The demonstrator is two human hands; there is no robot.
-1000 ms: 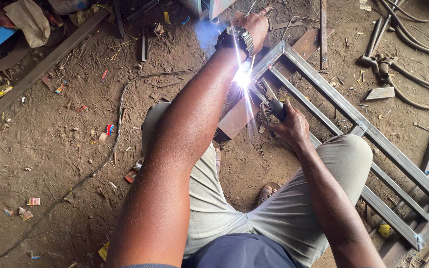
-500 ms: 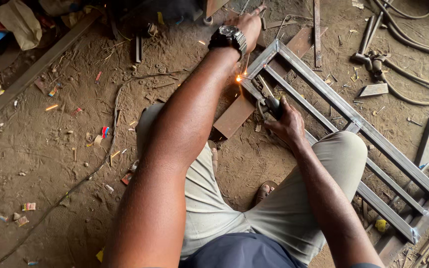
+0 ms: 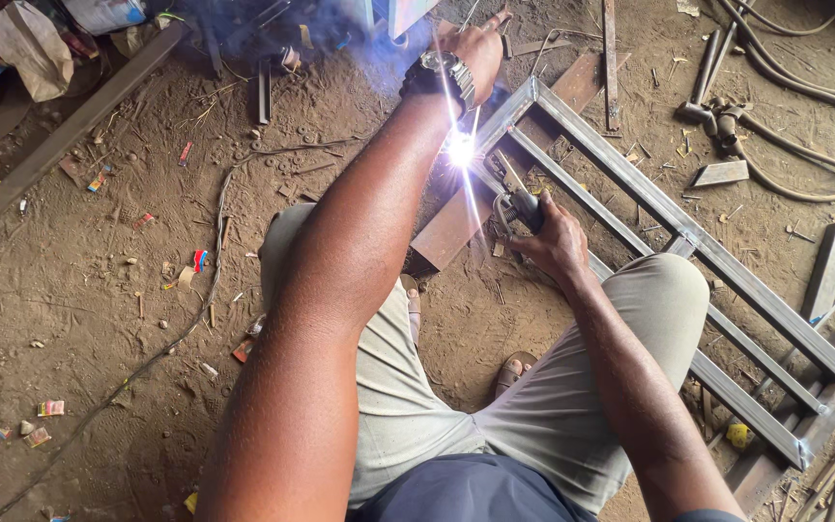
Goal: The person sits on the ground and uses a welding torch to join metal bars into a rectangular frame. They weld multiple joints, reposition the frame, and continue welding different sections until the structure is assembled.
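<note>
Both hands (image 3: 555, 242) weld metal frame (image 3: 688, 242).

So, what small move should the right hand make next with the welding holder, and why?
Probably ease the holder slowly along the joint. The arc burns bright at one spot on the frame, the right hand has it in its grip, and the left hand braces the frame's corner.

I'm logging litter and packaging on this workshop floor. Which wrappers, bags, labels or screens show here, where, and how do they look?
White plastic bag: top left edge, crumpled, faint print.
Tan sack: top left, creased, beige.
Small wrappers: dirt floor left of the knee, red and blue scraps.
Wrapper scraps: lower left, flat, reddish and yellow.
No screens or signs.
</note>
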